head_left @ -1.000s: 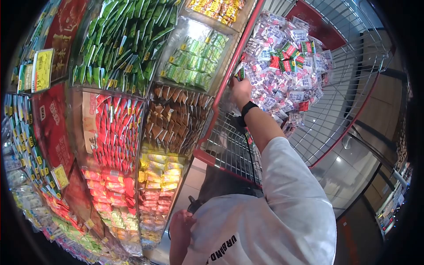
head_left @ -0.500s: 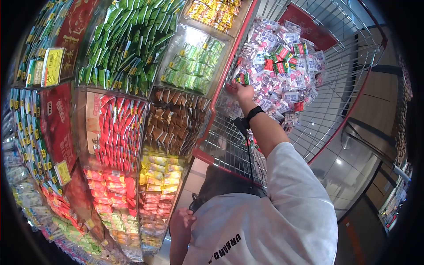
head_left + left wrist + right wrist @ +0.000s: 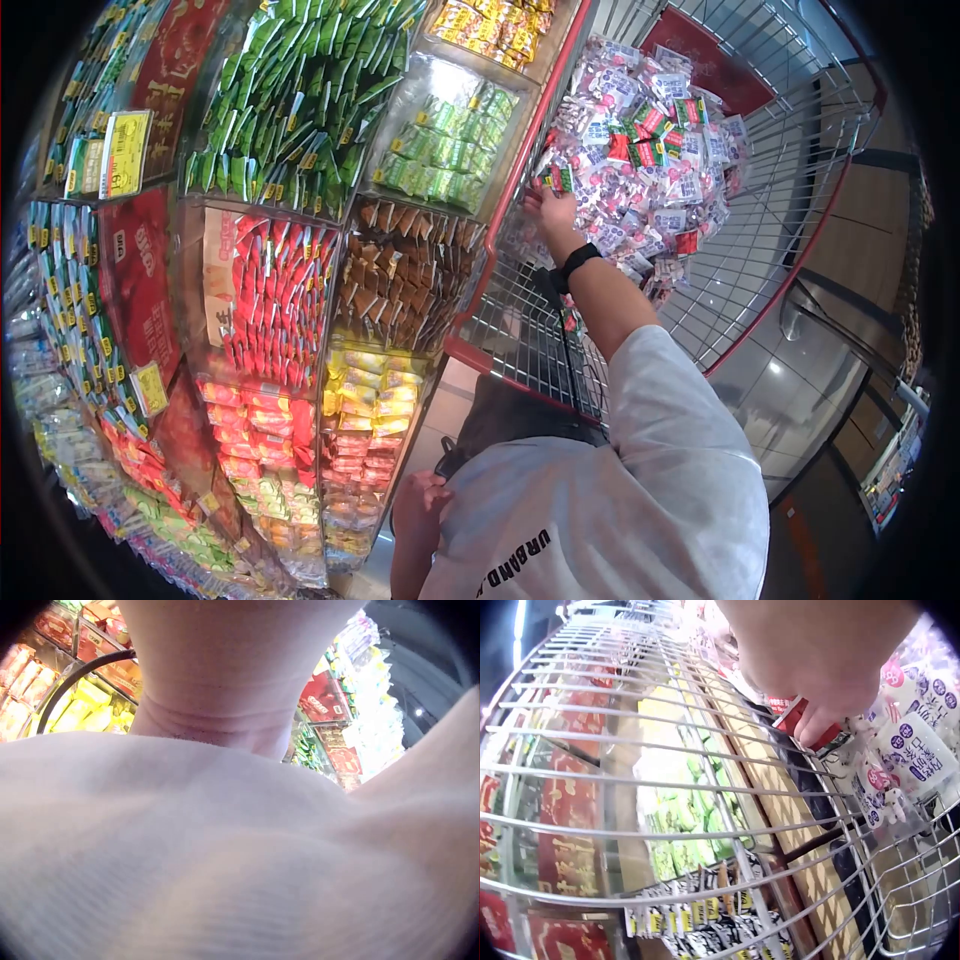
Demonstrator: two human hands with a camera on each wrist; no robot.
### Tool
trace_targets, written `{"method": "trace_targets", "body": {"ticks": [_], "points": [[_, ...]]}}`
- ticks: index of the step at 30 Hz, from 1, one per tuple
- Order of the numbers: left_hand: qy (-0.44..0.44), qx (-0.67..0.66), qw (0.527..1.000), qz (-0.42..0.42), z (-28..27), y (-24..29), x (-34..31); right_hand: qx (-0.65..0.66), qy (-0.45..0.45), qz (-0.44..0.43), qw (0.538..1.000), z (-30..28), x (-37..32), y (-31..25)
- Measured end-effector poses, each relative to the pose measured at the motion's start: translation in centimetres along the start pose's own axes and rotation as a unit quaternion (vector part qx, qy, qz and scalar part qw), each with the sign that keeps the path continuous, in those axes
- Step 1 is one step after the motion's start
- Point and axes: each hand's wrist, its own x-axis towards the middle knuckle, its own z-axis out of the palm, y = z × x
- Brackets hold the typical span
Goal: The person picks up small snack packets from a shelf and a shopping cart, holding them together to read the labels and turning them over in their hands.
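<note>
While the head view shows the right hand (image 3: 553,208) at the red-rimmed edge of the cart (image 3: 790,262), finger detail is too small there. White packets (image 3: 620,200) with purple print fill much of the cart, a few red-and-green ones on top. Black capitals reading "URBAND" show on the white shirt (image 3: 600,500), beside the left hand (image 3: 425,492); I cannot tell whether its fingers are apart or together. On the shelving stands a yellow price tag (image 3: 127,153), its figures hard to read.

The left wrist view shows mostly pale cloth and bare skin, no fingers.

In the right wrist view, bent fingers pinch a red packet (image 3: 829,736) just inside the wire side. Nearby white packets carry purple Chinese characters and pink spots; gold characters run down a red shelf panel (image 3: 568,817).
</note>
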Motion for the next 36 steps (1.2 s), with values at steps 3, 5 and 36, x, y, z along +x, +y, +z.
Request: {"method": "trace_targets", "body": {"ticks": [3,5,36], "points": [[-0.016,0.01,1.0,0.015,-0.1,0.5,0.3,0.043,-0.018,-0.001,0.999,-0.9,-2.2,-2.4],[-0.02,-0.023,1.0,0.007,-0.2,1.0,0.5,0.067,-0.042,-0.014,0.997,-1.6,-5.0,-4.7],[-0.243,-0.557,0.756,0.244,-7.8,4.4,-4.8,-0.268,-0.632,-0.19,0.702,3.4,-56.5,-6.4]]}}
